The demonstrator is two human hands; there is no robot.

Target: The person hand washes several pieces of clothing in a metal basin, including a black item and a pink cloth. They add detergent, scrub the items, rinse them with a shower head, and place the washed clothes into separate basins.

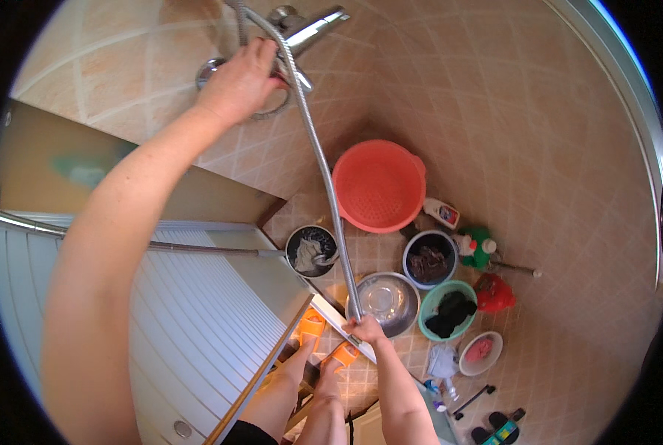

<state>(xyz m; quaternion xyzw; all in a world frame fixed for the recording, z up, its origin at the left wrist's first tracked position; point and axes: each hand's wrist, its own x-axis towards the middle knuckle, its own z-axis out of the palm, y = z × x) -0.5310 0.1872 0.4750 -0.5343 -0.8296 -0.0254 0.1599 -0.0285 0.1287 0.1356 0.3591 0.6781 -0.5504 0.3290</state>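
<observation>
At the upper left, my left hand [245,80] reaches up to the chrome wall faucet [314,28], its fingers at the valve body behind the hose; whether they grip it cannot be told. Lower down, my right hand [368,329] is closed around the lower end of the metal shower hose [320,150], over the near rim of a steel basin [387,303]. The hose runs from the faucet down to this hand. Any shower head at its end is hidden. The basin stands on the tiled floor and looks shiny inside.
Around the basin stand a red plastic tub [380,186], a bucket with dark cloth [430,260], a green basin with black cloth [448,310], a white bowl with pink cloth [480,354] and a pot with pale cloth [311,251]. Bottles [441,213] line the wall. A raised door sill [331,314] crosses near my feet.
</observation>
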